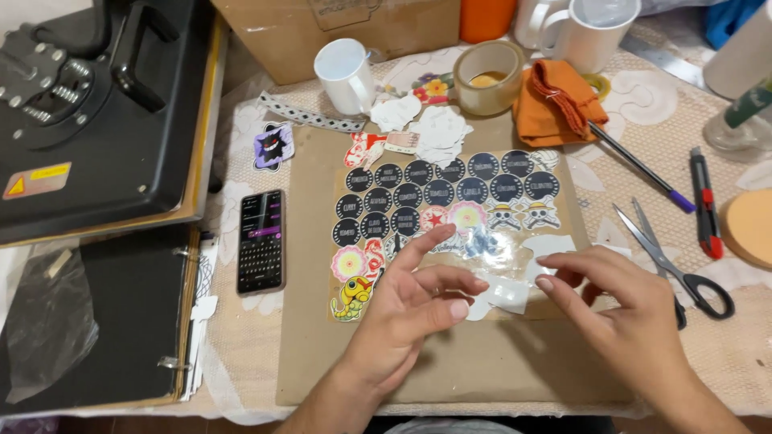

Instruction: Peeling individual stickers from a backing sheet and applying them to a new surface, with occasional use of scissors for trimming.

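A clear sticker sheet (450, 205) with rows of dark round stickers and several cartoon ones lies on a brown cardboard mat (314, 321). My left hand (410, 309) rests over the sheet's lower middle, index finger stretched out, thumb and fingers pinching the edge of a small white sticker piece (503, 296). From the right, my right hand (611, 301) touches that same white piece with its fingertips at the sheet's lower right corner. Part of the sheet is hidden under both hands.
A phone (261, 241) lies left of the mat, beside a black heat press (96, 104) and a binder (121, 321). Behind are white mugs (346, 76), a tape roll (488, 76), an orange cloth (559, 100) and paper scraps (438, 128). Scissors (671, 261), a pen (643, 169) and a utility knife (705, 205) lie right.
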